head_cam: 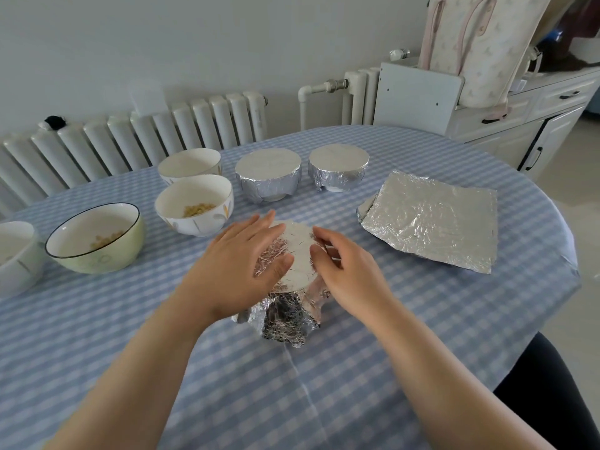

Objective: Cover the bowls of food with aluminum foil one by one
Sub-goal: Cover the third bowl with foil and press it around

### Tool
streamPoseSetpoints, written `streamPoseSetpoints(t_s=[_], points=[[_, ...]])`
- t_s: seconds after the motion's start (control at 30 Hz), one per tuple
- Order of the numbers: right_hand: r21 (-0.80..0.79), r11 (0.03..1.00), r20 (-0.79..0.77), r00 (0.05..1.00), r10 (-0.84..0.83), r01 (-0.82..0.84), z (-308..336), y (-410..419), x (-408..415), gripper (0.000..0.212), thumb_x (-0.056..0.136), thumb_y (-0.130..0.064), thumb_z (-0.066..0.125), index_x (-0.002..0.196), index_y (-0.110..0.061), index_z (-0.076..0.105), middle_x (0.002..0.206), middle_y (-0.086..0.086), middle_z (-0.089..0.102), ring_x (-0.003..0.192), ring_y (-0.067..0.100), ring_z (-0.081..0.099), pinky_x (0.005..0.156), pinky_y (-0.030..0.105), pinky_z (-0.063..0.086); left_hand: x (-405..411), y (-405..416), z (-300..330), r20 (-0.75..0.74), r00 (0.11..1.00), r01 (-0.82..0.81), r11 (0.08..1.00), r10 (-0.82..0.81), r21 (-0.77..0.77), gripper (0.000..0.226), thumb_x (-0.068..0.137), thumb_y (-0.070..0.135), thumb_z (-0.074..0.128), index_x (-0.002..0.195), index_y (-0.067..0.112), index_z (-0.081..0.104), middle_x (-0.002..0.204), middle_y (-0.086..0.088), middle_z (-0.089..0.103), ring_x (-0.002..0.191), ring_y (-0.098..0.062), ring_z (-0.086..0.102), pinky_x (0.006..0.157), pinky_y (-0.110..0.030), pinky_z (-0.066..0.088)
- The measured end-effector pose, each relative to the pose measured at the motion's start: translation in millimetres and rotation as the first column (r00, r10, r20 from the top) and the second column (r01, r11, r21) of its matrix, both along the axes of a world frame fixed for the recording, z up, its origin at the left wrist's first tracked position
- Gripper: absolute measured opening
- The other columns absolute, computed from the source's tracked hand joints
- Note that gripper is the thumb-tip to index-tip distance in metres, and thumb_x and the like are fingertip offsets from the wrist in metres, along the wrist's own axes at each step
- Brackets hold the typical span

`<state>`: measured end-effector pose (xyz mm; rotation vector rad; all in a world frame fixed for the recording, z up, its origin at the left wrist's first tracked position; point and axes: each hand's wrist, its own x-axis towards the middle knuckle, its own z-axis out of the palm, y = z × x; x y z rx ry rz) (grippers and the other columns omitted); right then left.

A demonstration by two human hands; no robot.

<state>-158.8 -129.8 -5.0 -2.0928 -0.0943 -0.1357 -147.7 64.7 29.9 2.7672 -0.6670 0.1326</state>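
A foil-wrapped bowl (298,254) stands in the middle of the table, its foil flat on top and crinkled down the sides. My left hand (240,267) presses the foil against its left side with straight fingers. My right hand (344,271) has its fingers curled over the right rim on the foil. Two more foil-covered bowls (268,173) (338,167) stand behind. Uncovered bowls sit to the left: a white one with yellow grains (194,206), a white one behind it (190,164), a green one (97,238), and another white one (16,254) at the edge.
A stack of flat foil sheets (431,219) lies on the right of the blue checked tablecloth (227,368). A radiator (130,141) runs behind the table. A white cabinet (519,125) stands at the back right.
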Motion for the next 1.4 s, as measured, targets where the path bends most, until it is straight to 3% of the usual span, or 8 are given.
streamPoseSetpoints(t_s=[0.13, 0.27, 0.6, 0.7, 0.8, 0.97, 1.13, 1.4], points=[[-0.022, 1.0, -0.008, 1.0, 0.009, -0.009, 2, 0, 0, 0.041, 0.097, -0.039, 0.051, 0.138, -0.031, 0.05, 0.129, -0.011, 0.061, 0.112, 0.005, 0.06, 0.097, 0.039, 0.05, 12, -4, 30, -0.067, 0.997, 0.063, 0.97, -0.048, 0.235, 0.081, 0.078, 0.071, 0.026, 0.15, 0.036, 0.031, 0.161, 0.014, 0.016, 0.147, -0.005, 0.015, 0.118, -0.032, 0.008], [-0.051, 0.998, -0.011, 1.0, 0.022, -0.022, 2, -1, 0, 0.045, 0.098, -0.043, 0.049, 0.141, -0.032, 0.046, 0.136, -0.01, 0.057, 0.117, 0.006, 0.058, 0.1, 0.036, 0.048, 24, -17, 35, -0.099, 0.991, 0.111, 0.978, -0.094, 0.177, 0.076, 0.082, 0.073, 0.019, 0.152, 0.042, 0.023, 0.161, 0.018, 0.012, 0.149, -0.006, 0.009, 0.122, -0.039, 0.009], [0.027, 0.998, -0.025, 0.998, 0.064, -0.063, -4, -5, -2, 0.045, 0.099, -0.043, 0.048, 0.143, -0.039, 0.043, 0.137, -0.018, 0.054, 0.119, 0.002, 0.054, 0.105, 0.032, 0.042, 21, -12, -3, -0.148, 0.983, 0.136, 0.973, -0.109, 0.185, 0.115, 0.054, 0.101, -0.002, 0.154, 0.043, 0.004, 0.161, 0.021, -0.008, 0.148, -0.004, -0.011, 0.119, -0.037, -0.002], [0.071, 0.991, -0.054, 0.992, 0.116, -0.112, -4, -9, -3, 0.044, 0.101, -0.042, 0.045, 0.145, -0.037, 0.042, 0.137, -0.023, 0.051, 0.118, -0.01, 0.05, 0.101, 0.016, 0.039, 21, -12, -3, -0.15, 0.983, 0.136, 0.97, -0.107, 0.201, 0.117, 0.052, 0.102, -0.001, 0.153, 0.044, 0.001, 0.161, 0.02, -0.011, 0.148, -0.005, -0.012, 0.119, -0.038, -0.002], [0.224, 0.971, -0.049, 0.994, 0.096, -0.083, -8, -8, -6, 0.035, 0.102, -0.034, 0.045, 0.137, -0.031, 0.051, 0.121, -0.028, 0.057, 0.102, -0.023, 0.052, 0.089, 0.003, 0.038, 21, -12, -4, -0.138, 0.985, 0.13, 0.97, -0.103, 0.205, 0.114, 0.053, 0.102, -0.001, 0.152, 0.046, 0.0, 0.16, 0.021, -0.011, 0.148, -0.005, -0.011, 0.118, -0.038, -0.001], [0.668, 0.726, -0.241, 0.97, 0.002, 0.164, -19, 7, -13, 0.022, 0.098, -0.026, 0.056, 0.113, -0.013, 0.065, 0.099, 0.009, 0.074, 0.09, 0.023, 0.071, 0.08, 0.041, 0.057, 19, -13, -5, -0.124, 0.99, 0.084, 0.977, -0.061, 0.196, 0.116, 0.053, 0.102, -0.001, 0.153, 0.045, 0.003, 0.162, 0.02, -0.008, 0.149, -0.007, -0.006, 0.119, -0.044, 0.005], [0.718, 0.66, -0.312, 0.95, 0.02, 0.222, -7, 8, -7, 0.021, 0.099, -0.023, 0.054, 0.104, -0.005, 0.065, 0.053, 0.012, 0.056, 0.033, 0.013, 0.049, 0.038, 0.02, 0.035, 5, -25, -7, -0.07, 0.993, -0.079, 0.982, 0.092, 0.173, 0.124, 0.047, 0.101, -0.01, 0.154, 0.04, 0.01, 0.163, 0.014, 0.0, 0.149, -0.013, 0.001, 0.118, -0.045, 0.01], [0.725, 0.611, -0.395, 0.919, -0.007, 0.317, -3, 7, 2, 0.022, 0.092, -0.02, 0.066, 0.074, -0.01, 0.06, 0.047, 0.002, 0.054, 0.032, 0.01, 0.047, 0.032, 0.016, 0.032, -2, -35, -10, -0.022, 0.977, -0.202, 0.959, 0.211, 0.201, 0.127, 0.044, 0.098, -0.018, 0.152, 0.038, 0.011, 0.164, 0.008, 0.002, 0.149, -0.021, 0.005, 0.116, -0.051, 0.015]])
